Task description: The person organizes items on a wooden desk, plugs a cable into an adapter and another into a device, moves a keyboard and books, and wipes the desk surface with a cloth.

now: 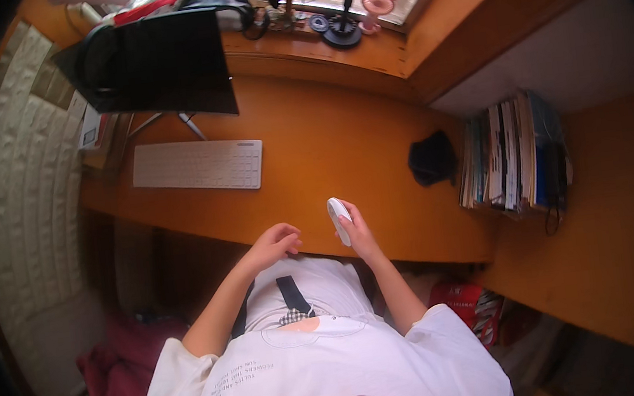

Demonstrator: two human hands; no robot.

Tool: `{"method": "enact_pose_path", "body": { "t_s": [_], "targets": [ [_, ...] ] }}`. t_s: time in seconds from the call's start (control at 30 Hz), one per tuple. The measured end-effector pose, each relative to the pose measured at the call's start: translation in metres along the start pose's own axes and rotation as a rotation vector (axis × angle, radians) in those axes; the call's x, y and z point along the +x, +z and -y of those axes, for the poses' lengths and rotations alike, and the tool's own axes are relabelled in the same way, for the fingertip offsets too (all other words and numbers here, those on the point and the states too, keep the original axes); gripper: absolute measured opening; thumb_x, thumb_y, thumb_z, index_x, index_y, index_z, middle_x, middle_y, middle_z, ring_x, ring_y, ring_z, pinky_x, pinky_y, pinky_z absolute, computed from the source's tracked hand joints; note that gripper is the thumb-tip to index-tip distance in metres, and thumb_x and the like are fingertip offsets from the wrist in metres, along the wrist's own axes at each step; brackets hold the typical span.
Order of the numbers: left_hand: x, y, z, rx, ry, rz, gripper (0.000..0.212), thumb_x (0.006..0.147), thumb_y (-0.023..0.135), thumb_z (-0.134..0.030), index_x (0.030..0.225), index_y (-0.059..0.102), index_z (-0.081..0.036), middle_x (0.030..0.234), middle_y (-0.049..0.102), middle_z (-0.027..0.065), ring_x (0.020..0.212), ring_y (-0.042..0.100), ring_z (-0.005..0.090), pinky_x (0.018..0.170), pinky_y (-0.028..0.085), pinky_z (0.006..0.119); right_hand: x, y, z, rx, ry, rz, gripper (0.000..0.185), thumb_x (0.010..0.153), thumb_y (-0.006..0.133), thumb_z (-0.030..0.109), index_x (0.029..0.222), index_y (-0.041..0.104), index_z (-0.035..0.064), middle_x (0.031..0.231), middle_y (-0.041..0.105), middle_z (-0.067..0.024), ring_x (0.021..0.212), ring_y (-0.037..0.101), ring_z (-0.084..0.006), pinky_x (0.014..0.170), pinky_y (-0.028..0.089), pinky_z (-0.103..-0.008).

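Note:
My right hand (pixel 358 229) grips a slim white computer mouse (pixel 338 219), tilted up on its side above the front of the wooden desk (pixel 312 157). The thumb lies across the mouse, and its underside is hard to make out. My left hand (pixel 276 242) is at the desk's front edge with loosely bent fingers and nothing in it. Beyond that hand, a white keyboard (pixel 198 166) lies flat on the desk in front of a black monitor (pixel 155 67).
A row of upright books and papers (pixel 508 152) stands at the right, with a dark cloth-like item (pixel 433 158) beside it. On the windowsill are a black stand (pixel 341 31) and a small pink fan (pixel 377 6). Below the desk at right sits a red bag (pixel 461 302).

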State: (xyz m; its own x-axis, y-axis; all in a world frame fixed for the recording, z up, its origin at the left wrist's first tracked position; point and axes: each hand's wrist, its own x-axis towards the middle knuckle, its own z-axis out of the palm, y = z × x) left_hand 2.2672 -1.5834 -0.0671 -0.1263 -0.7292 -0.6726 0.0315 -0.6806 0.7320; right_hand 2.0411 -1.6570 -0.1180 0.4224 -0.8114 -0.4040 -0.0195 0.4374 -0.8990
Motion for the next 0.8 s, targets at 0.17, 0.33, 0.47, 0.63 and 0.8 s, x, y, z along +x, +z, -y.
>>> {"method": "enact_pose_path", "body": {
  "t_s": [0.17,0.33,0.47,0.63,0.8],
  "targets": [
    [-0.01,-0.019,0.017,0.062,0.033,0.049,0.027,0.095,0.05,-0.021,0.115,0.053,-0.002,0.104,0.063,0.0105,0.088,0.063,0.0155,0.074,0.049,0.027,0.025,0.013,-0.022,-0.657,-0.283,-0.131,0.06,0.09,0.059,0.019,0.14,0.031,0.0046,0.127,0.05,-0.0182,0.11,0.053,-0.0336,0.094,0.043,-0.0407],
    [-0.014,-0.118,0.114,0.012,-0.125,-0.215,0.025,0.09,0.056,-0.021,0.107,0.056,-0.003,0.092,0.065,0.0082,0.072,0.061,0.014,0.061,0.049,0.027,0.061,-0.011,-0.037,-1.302,-0.273,-0.371,0.064,0.086,0.063,0.015,0.141,0.032,0.0069,0.141,0.039,-0.0151,0.123,0.04,-0.0385,0.102,0.037,-0.0442],
    [-0.024,-0.202,0.143,0.011,-0.131,-0.411,0.024,0.088,0.058,-0.02,0.104,0.056,-0.002,0.083,0.062,0.0073,0.064,0.058,0.014,0.052,0.047,0.027,0.072,-0.012,-0.05,-1.614,0.014,-0.464,0.066,0.088,0.062,0.024,0.144,0.029,0.0099,0.147,0.031,-0.0146,0.137,0.024,-0.0363,0.109,0.022,-0.0547],
    [-0.025,-0.305,0.163,0.04,-0.06,-0.551,0.025,0.086,0.06,-0.018,0.105,0.054,-0.003,0.084,0.061,0.0082,0.065,0.059,0.0146,0.053,0.047,0.029,0.098,0.067,-0.023,-1.395,-0.069,-0.646,0.08,0.088,0.059,0.045,0.148,0.019,0.0107,0.151,0.02,-0.0204,0.14,0.018,-0.0367,0.111,0.017,-0.0546],
    [-0.026,-0.387,0.125,-0.001,0.15,-0.66,0.024,0.086,0.055,-0.01,0.109,0.053,-0.001,0.083,0.06,0.008,0.072,0.059,0.0153,0.064,0.048,0.029,0.176,0.196,0.094,-0.467,-0.515,-0.351,0.072,0.094,0.048,0.048,0.146,0.021,0.0061,0.148,0.03,-0.0165,0.138,0.027,-0.0314,0.112,0.021,-0.0455]
  ]
}}
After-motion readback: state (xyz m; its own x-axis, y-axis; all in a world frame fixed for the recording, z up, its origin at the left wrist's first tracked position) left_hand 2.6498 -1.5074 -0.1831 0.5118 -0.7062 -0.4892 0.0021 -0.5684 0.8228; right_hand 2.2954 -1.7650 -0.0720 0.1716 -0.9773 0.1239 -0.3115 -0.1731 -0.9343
